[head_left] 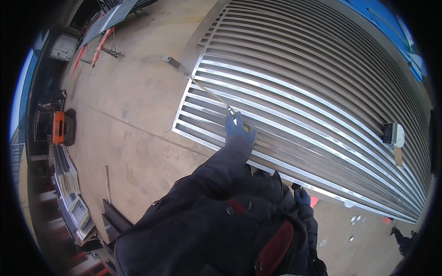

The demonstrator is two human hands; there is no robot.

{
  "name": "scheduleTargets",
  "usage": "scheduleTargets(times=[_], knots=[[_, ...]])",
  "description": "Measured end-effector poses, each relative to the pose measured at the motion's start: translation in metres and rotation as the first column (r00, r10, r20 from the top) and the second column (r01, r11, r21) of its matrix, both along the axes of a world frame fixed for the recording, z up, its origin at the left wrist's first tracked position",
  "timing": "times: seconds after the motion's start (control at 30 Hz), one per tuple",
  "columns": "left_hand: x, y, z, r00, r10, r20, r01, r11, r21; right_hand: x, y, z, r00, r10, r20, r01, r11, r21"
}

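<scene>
My left hand (237, 133), in a blue glove, is closed round a small air sander, whose yellow top (247, 129) shows between the fingers. The sander rests on the metal slats of a large slatted frame (285, 112). A thin air hose (209, 91) runs from its fitting away over the frame's left end. My right hand (302, 197), also in a blue glove, is low beside the frame's near edge, close to my body. Its fingers look curled by a small dark thing that I cannot make out.
A grey rectangular tube end (171, 61) juts out at the frame's left. On the slats at right sits a dark block with a white round piece (394, 134). An orange machine (63, 128) and stacked panels (73, 202) stand at left. Another person (405, 240) is at lower right.
</scene>
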State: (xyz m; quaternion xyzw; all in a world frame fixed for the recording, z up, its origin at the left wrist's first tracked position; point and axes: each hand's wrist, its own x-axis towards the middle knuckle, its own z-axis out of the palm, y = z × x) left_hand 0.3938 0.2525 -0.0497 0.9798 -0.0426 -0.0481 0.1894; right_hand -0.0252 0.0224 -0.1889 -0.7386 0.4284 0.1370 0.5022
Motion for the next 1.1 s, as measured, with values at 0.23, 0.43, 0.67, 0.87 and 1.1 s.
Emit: scheduleTargets(times=[0.23, 0.43, 0.67, 0.87, 1.1], knots=[[0.110, 0.087, 0.016, 0.961, 0.271, -0.050, -0.274, 0.958, -0.081, -0.016, 0.000, 0.016, 0.998, 0.022, 0.066, -0.016, 0.996, -0.086], [0.078, 0.059, 0.013, 0.974, 0.226, -0.006, -0.226, 0.973, -0.051, -0.024, 0.009, 0.032, 0.989, -0.038, 0.145, 0.050, 0.996, -0.079], [-0.014, -0.010, 0.010, 0.999, -0.020, 0.037, 0.022, 0.998, -0.059, 0.013, 0.003, 0.041, 0.993, 0.006, 0.117, -0.010, 0.999, 0.033], [0.063, 0.074, 0.022, 0.957, 0.287, -0.026, -0.289, 0.954, -0.078, -0.016, -0.002, 0.039, 0.998, 0.048, 0.049, -0.045, 0.997, -0.057], [0.019, 0.039, 0.012, 0.972, 0.234, 0.003, -0.232, 0.965, -0.120, -0.028, 0.000, 0.031, 0.986, -0.038, 0.164, 0.039, 0.999, 0.002]])
